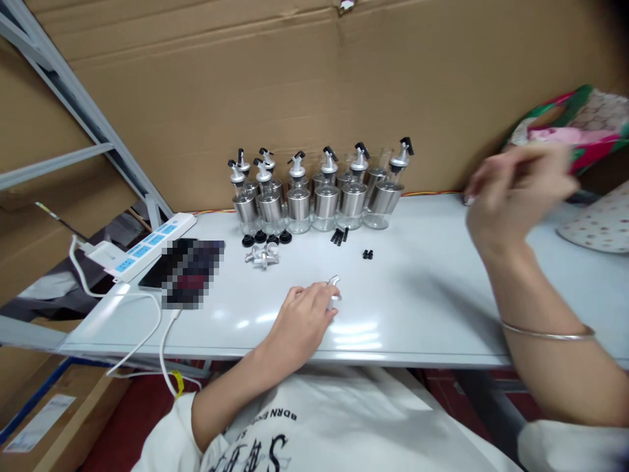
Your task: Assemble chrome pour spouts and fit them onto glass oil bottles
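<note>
My left hand [305, 316] rests on the white table [422, 308], fingers curled around a small silver pourer spout [335, 290]. My right hand [515, 190] is raised above the table's right side, blurred by motion, fingers bent; whether it holds anything I cannot make out. A silver bangle [545, 333] sits on that wrist. Several glass and steel oil bottles [319, 196] with black-tipped pourers stand in rows at the back of the table. In front of them lie loose silver spouts [263, 254], black stoppers [265, 238] and small black caps [339, 236].
A white power strip [147, 246] and a phone [184, 265] on a charging cable lie at the table's left end. Cardboard sheets form the back wall. A patterned bag [574, 124] and a dotted cloth item [602, 219] sit at the right. A metal rack frame stands left.
</note>
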`<state>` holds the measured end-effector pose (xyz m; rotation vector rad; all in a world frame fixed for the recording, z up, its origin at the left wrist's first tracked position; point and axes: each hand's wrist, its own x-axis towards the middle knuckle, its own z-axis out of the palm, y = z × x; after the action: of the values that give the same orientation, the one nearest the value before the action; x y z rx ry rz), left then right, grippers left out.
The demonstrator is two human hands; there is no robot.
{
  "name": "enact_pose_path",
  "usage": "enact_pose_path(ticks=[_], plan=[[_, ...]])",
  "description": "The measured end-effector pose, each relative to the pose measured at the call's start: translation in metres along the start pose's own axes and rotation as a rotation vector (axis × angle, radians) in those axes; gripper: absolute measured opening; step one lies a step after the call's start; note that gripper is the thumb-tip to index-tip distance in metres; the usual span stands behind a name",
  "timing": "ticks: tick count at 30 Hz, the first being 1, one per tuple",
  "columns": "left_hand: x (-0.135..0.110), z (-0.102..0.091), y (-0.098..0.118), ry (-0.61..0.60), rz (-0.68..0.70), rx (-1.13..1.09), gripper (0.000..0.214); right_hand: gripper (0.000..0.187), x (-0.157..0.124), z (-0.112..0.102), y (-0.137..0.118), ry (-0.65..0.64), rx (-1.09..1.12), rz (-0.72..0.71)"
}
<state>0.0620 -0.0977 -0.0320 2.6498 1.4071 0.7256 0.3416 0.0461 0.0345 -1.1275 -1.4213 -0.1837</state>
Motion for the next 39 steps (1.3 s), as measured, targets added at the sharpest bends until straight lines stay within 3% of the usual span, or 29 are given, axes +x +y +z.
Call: enact_pose_path(ticks=[2, 6, 11, 22, 39], plan=[[0.0, 0.001, 0.0, -0.015, 0.0, 0.013, 0.022, 0.027, -0.008, 0.01, 0.002, -0.174, -0.063, -0.036], [-0.001, 0.002, 0.0, -0.044, 0.007, 0.022, 0.022, 0.033, -0.022, 0.024, 0.0, -0.742, -0.157, -0.056], [0.0, -0.001, 0.002, -0.085, 0.007, 0.037, 0.02, 0.026, -0.035, 0.032, -0.004, -0.971, -0.08, -0.246], [0.0, -0.004, 0.003, -0.06, 0.025, 0.022, 0.016, 0.025, -0.046, 0.041, -0.001, -1.116, 0.004, -0.291], [0.001, -0.003, 0.004, -0.073, -0.003, 0.026, 0.017, 0.025, -0.053, 0.05, 0.0, -1.133, -0.057, -0.3]])
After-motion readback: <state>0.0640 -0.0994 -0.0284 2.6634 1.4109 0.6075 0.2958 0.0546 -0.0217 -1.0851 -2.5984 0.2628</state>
